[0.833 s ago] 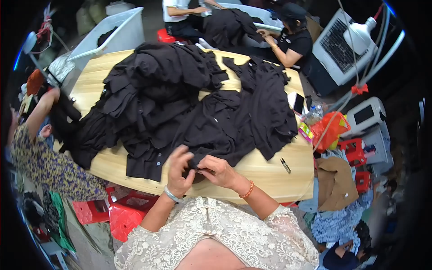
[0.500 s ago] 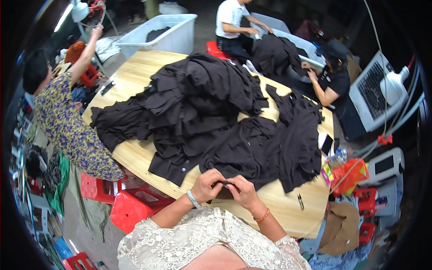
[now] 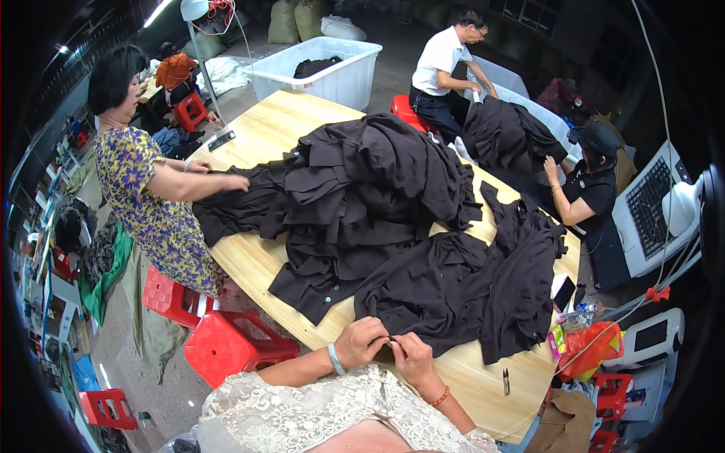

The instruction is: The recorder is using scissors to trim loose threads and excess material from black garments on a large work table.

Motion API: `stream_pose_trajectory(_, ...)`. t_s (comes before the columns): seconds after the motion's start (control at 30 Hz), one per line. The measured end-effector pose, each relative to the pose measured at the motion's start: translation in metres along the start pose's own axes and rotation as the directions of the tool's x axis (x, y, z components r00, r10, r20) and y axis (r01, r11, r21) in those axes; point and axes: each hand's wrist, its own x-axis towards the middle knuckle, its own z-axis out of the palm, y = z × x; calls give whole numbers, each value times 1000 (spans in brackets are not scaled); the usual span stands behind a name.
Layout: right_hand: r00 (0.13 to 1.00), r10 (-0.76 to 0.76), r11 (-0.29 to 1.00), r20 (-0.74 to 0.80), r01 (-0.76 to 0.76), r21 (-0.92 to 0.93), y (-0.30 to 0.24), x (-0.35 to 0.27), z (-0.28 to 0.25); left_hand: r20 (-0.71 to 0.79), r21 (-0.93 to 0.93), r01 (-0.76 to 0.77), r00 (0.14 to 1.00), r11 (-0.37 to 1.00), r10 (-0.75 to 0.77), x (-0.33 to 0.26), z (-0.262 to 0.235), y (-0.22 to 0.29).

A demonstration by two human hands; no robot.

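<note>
My left hand [image 3: 361,343], with a pale bracelet at the wrist, and my right hand [image 3: 414,357], with an orange beaded one, meet at the table's near edge. Both are closed, fingertips pinching a small dark edge of cloth between them. It seems to belong to the black garment [image 3: 423,285] spread just beyond my fingers, though the join is partly hidden. Farther off rises a big heap of black shirts [image 3: 377,166], some showing buttons. Another black garment [image 3: 521,279] lies to the right. A small pair of thread snips [image 3: 506,381] rests on the wood right of my right hand.
Red stools [image 3: 234,349] stand left of the pale wooden table [image 3: 272,121]. A person in a flowered dress [image 3: 151,189] is at its left side. Two people handle black cloth by a tub at the far right. A white tub [image 3: 325,75] stands behind; an orange bag [image 3: 593,347] hangs right.
My view has tilted up, so the scene sits lower. The person in the flowered dress has brought a raised arm down from the lamp to the black cloth. My hands keep their pinch.
</note>
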Motion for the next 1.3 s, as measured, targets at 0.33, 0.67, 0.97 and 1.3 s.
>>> stream_pose_trajectory(0.33,987,56,992,-152,-73,-105,3,9,4,-50,118,60,997,991,-55,-9,18,5)
stream_pose_trajectory(0.67,982,-74,989,174,94,-113,18,21,7,-7,68,384,923,921,-385,-19,20,-27)
stream_pose_trajectory(0.97,965,225,974,134,-221,-41,36,28,-14,347,-416,775,619,476,-704,-28,10,-44)
stream_pose_trajectory(1.3,834,395,825,387,-507,251,32,31,3,156,-201,410,910,890,-384,-8,9,-25)
